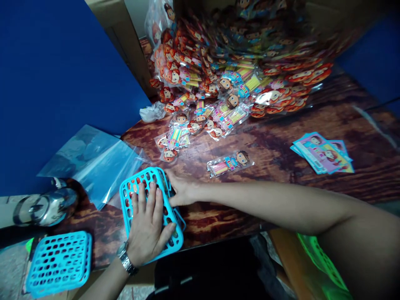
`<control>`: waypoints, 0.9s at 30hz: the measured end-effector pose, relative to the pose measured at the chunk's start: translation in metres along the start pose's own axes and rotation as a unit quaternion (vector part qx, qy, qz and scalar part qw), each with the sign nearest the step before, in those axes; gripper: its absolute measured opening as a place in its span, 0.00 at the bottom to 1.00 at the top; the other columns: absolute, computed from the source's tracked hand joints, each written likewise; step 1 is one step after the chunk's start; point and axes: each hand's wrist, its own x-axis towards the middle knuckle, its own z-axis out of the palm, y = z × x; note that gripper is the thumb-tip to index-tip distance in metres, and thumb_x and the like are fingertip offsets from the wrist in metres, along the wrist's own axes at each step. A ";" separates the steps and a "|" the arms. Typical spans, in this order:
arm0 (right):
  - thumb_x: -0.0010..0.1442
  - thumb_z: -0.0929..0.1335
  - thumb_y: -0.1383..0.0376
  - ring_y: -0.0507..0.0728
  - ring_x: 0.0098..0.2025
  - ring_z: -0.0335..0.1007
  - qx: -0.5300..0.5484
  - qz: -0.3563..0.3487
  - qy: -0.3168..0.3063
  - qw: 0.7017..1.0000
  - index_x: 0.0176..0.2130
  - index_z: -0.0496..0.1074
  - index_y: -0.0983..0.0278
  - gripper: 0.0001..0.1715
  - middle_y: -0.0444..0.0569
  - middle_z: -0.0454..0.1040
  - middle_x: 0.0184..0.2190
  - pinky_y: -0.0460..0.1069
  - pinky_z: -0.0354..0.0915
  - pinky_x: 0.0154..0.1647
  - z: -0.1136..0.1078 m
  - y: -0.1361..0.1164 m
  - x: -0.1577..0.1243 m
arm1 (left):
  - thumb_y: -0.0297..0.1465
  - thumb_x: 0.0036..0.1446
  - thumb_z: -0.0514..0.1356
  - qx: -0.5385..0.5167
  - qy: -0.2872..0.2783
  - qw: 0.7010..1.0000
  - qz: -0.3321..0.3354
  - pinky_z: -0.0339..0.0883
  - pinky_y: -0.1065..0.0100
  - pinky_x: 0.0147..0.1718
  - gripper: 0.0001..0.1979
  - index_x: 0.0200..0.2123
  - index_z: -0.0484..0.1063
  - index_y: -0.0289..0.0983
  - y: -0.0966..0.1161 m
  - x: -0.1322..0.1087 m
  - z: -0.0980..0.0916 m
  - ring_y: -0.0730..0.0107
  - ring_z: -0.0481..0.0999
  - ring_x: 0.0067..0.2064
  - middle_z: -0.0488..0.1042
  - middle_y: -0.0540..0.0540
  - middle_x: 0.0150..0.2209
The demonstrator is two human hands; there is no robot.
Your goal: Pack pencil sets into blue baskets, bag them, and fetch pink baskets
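Note:
A light-blue plastic basket (126, 208) with a slotted face sits near the table's front edge, tilted a little. Reddish bits show through its slots, but what lies under them I cannot make out. My left hand (146, 229), with a metal watch at the wrist, lies flat on the slotted face, fingers stretched out. From the right, my right hand (182, 188) grips the basket's side, with thumb and fingers apart along the edge; the fingertips are partly hidden. A clear packet (229, 163) with a cartoon head and coloured sticks lies to the right of that hand.
A large heap of similar packets (231, 79) spills from a dark box at the back. Printed cards (323, 152) lie at right. On the left are clear plastic bags (93, 162), a shiny metal kettle-like vessel (51, 206) and another blue slotted basket (59, 260). Blue panels (62, 75) flank the table.

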 end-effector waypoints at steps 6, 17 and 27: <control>0.40 0.74 0.60 0.60 0.39 0.70 0.051 0.027 -0.015 0.998 0.58 0.53 0.68 0.50 0.52 0.71 0.40 0.52 0.67 0.36 0.001 -0.002 0.005 | 0.40 0.58 0.52 0.026 -0.001 1.000 -0.006 0.35 0.36 0.61 0.41 0.66 0.33 0.30 -0.001 0.000 0.001 0.35 0.33 0.67 0.38 0.33 0.68; 0.55 0.68 0.69 0.47 0.31 0.67 0.407 -0.034 -0.006 0.913 0.59 0.59 0.58 0.33 0.46 0.70 0.40 0.46 0.69 0.35 0.012 0.023 -0.034 | 0.42 0.58 0.52 0.060 -0.011 0.998 -0.017 0.36 0.38 0.60 0.41 0.66 0.35 0.33 0.000 0.002 0.001 0.37 0.35 0.67 0.47 0.32 0.67; 0.59 0.64 0.73 0.46 0.29 0.66 0.470 0.027 0.031 0.882 0.51 0.71 0.66 0.20 0.42 0.70 0.27 0.46 0.67 0.38 0.022 0.011 -0.029 | 0.42 0.56 0.53 0.064 -0.010 0.998 -0.014 0.35 0.38 0.60 0.42 0.66 0.36 0.33 0.001 0.003 0.002 0.37 0.34 0.67 0.46 0.33 0.67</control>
